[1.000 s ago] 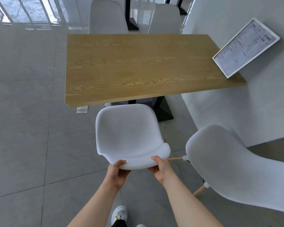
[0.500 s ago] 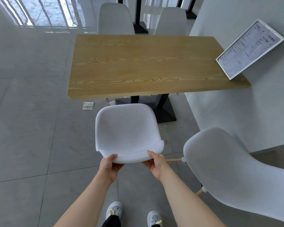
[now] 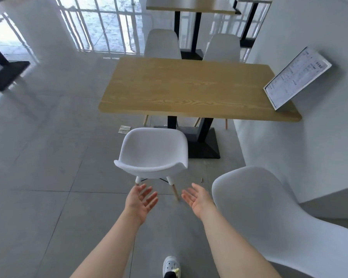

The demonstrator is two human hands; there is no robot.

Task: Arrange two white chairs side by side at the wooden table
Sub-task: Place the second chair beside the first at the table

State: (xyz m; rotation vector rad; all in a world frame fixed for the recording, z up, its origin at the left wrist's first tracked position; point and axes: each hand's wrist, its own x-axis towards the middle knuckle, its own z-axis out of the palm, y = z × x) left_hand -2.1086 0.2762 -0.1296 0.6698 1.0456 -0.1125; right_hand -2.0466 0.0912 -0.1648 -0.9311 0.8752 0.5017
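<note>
White chair [image 3: 153, 151] is standing on the floor just short of the wooden table [image 3: 189, 87], near its left end; second white chair [image 3: 269, 213] is sitting lower right, apart; left hand [image 3: 141, 201] and right hand [image 3: 197, 197] are hovering empty, fingers spread, just behind the first chair.

The grey tiled floor [image 3: 38, 177] carries one white chair [image 3: 153, 151] directly ahead of both grips and a second white chair [image 3: 269, 217] just right of the right grip. Beyond stands the counter [image 3: 189, 89]; a paper scrap [image 3: 124, 129] lies near its base.
</note>
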